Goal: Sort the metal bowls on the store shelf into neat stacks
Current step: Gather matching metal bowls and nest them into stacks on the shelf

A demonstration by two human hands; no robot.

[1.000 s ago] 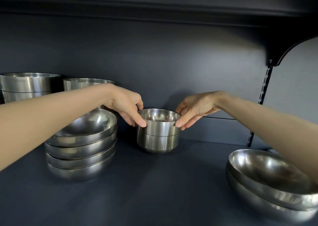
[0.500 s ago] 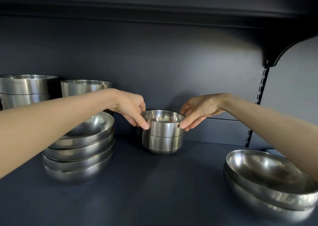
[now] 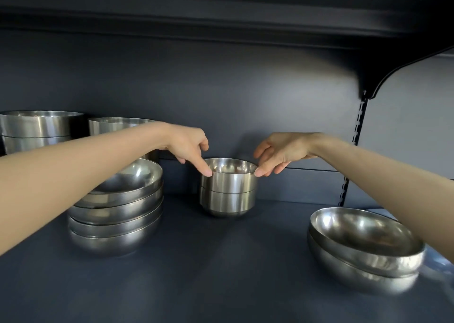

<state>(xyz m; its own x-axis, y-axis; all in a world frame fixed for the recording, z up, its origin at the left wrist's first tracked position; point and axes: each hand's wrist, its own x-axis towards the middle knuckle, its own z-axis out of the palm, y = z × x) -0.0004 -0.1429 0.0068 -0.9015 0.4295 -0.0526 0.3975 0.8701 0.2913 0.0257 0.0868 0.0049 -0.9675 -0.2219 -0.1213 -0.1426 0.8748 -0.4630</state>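
The small, deep brushed-steel bowl (image 3: 229,180) is sitting nested in its twin at the back middle of the dark blue-grey shelf (image 3: 221,273). The left hand (image 3: 186,145) and right hand (image 3: 280,150) are touching its rim from either side with outstretched fingertips, seemingly not clasping it. The shallow wide steel bowls (image 3: 118,214) on the left and the tall straight-sided steel bowls (image 3: 36,128) behind are standing stacked. The tilted pair of wide bowls (image 3: 363,251) on the right probably wants joining to them.
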